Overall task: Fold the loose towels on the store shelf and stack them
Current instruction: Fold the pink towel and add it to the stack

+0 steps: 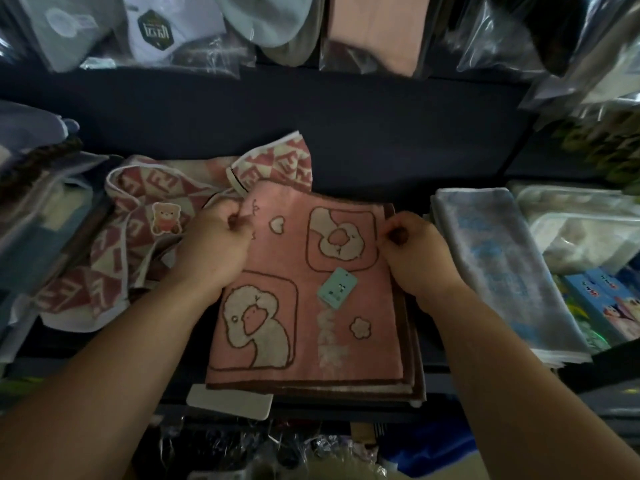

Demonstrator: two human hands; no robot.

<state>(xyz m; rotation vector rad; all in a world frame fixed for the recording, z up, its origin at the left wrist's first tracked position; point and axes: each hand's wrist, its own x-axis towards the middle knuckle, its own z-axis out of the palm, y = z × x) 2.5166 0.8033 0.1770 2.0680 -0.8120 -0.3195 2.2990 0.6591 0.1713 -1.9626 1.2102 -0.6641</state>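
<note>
Left hand [218,240] pinches the far left edge of one pink towel [311,317]; right hand [417,252] pinches its right edge. It tops a folded stack [417,382] on the shelf [381,150]. One loose red towel [114,237] lies crumpled left, one grey towel [502,265] right.

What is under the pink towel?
Under the pink towel, brown towel edges show at its right and front, and a white card sticks out in front. What lies deeper is covered.
</note>
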